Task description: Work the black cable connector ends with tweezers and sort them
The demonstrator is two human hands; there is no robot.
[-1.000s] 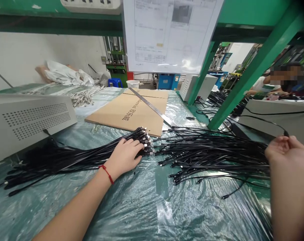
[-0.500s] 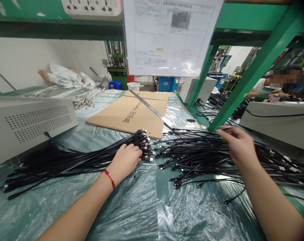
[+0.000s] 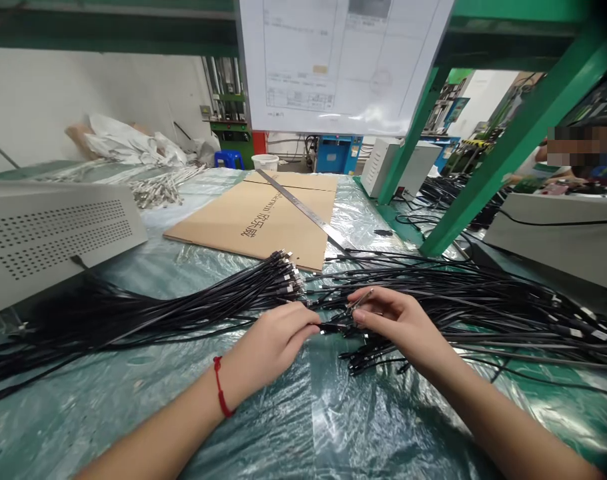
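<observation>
My left hand (image 3: 278, 337), with a red cord at the wrist, is closed with its fingertips pinched on the end of a black cable (image 3: 332, 327). My right hand (image 3: 396, 320) faces it, thumb and fingers closed on a small thin metal tool (image 3: 361, 301), whose exact kind is hard to make out. The tool sits close to the cable end. Behind my left hand lies a bundle of black USB cables (image 3: 198, 301), metal plugs pointing right. Under and beyond my right hand spreads a second pile of black cables (image 3: 463, 293).
A cardboard sheet (image 3: 223, 213) lies behind the cables, with a steel ruler (image 3: 303, 210) across it. Grey perforated housing (image 3: 58, 233) stands left. A green post (image 3: 513, 157) rises at right. A paper sheet (image 3: 328, 67) hangs ahead. One person (image 3: 548, 160) sits far right.
My right hand has come left and down from the right pile, bringing the metal tool. My left hand has left the bundle's plug ends, moving right and slightly down, and now pinches a cable end.
</observation>
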